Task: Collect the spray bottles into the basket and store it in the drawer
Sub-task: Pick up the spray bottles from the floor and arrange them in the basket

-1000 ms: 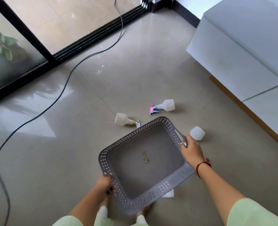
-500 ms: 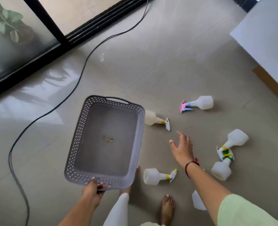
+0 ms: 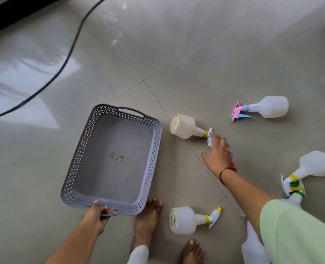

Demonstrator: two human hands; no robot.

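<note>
A grey perforated basket rests on the tiled floor, with only a small sticker scrap inside it. My left hand grips its near handle. My right hand is open, its fingertips at the white trigger head of a cream spray bottle lying right of the basket. Other bottles lie around: one with a pink and blue head, one with a yellow collar near my feet, one at the right edge, and one partly hidden under my right sleeve.
A black cable curves across the floor at the upper left. My bare feet stand just below the basket. A dark door frame crosses the top left corner.
The basket went down to the floor on the left. My right hand left the basket and reached to the cream bottle's head. The view dropped closer to the floor.
</note>
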